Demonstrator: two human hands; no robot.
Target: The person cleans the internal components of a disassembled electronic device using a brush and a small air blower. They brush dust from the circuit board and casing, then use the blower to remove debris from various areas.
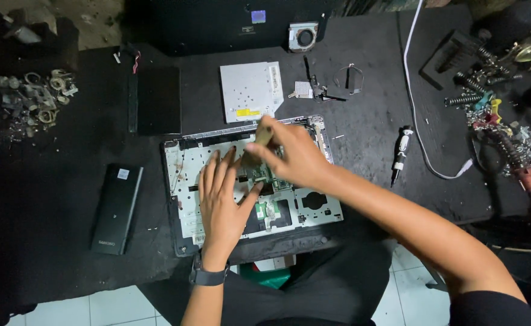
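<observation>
The opened laptop base (250, 187) is laid flat in the middle of the dark counter (48, 241), close to its near edge. Its cover has been taken off, so the white inner frame and a green board can be seen. Parts already taken out are laid around the laptop base: a flat silver disc drive (250, 90) just behind it, a small fan (302, 36) further behind, a black battery bar (116, 208) to its left, and a black flat panel (157, 99) behind and to the left. More parts look to be left inside, so the work seems about half done.

The left hand (223, 202) is pressed flat on the laptop base with its grip spread. The right hand (292, 154) is held over the green board, its grip pinched on a small brownish tool; what kind cannot be told.

A small screwdriver (400, 154) and a white cable (416, 90) are laid to the right of the laptop base. White floor tiles (102, 308) are seen below the counter's edge.
</observation>
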